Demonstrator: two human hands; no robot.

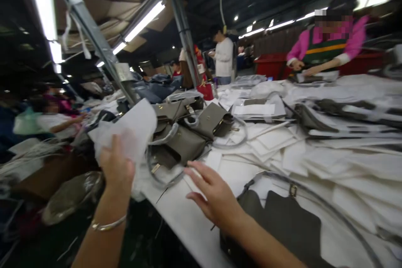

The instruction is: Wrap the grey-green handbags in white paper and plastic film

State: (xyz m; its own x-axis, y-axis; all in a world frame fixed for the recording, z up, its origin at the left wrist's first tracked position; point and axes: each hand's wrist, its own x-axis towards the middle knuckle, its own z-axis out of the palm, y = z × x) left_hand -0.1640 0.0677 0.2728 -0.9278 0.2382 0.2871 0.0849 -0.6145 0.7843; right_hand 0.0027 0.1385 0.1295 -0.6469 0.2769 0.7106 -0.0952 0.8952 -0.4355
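My left hand (117, 166) is closed on a thin white sheet (138, 119), held up at the table's left edge; the sheet looks like paper or foam, blurred by motion. My right hand (215, 197) has its fingers apart and holds nothing, over the table's near edge. Just beyond it lie several grey-brown handbags (185, 140) with wrapped handles. Close to my right forearm, a dark grey handbag (292, 222) rests with its flap spread and its wrapped strap (339, 205) curving to the right. My forearm hides part of that bag.
Piles of white sheets (351, 167) cover the table's right side, with more wrapped bags (345, 113) behind. Across the table a co-worker (329, 46) in a pink top handles something. A slanting metal post (94, 37) rises at the left, near a plastic bag (73, 194).
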